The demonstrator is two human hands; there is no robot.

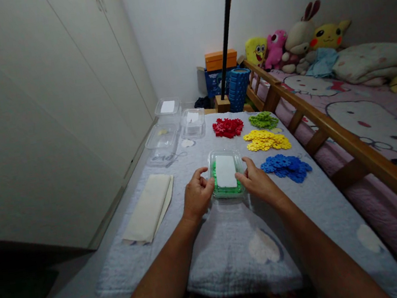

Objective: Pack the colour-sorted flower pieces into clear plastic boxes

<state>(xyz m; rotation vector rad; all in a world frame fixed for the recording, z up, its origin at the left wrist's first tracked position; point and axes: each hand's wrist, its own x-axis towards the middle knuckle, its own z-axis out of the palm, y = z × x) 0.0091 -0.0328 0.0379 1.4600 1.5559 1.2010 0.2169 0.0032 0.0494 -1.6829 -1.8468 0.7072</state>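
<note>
A clear plastic box (pixel 226 173) with a white label on its lid and dark green pieces inside rests on a pale blue quilt (pixel 232 248). My left hand (pixel 197 195) grips the box's left side, fingers curled around it. My right hand (pixel 256 180) grips its right side the same way. Beyond the box lie piles of flat snowflake-shaped pieces: red (pixel 228 127), light green (pixel 263 120), yellow (pixel 266 140) and blue (pixel 286 167).
Several empty clear boxes (pixel 175 122) stand at the quilt's far left. A folded cream cloth (pixel 149 207) lies to the left. A wooden bed rail (pixel 334 133) runs along the right, with plush toys (pixel 294 40) on the bed. A black pole (pixel 225 30) stands behind.
</note>
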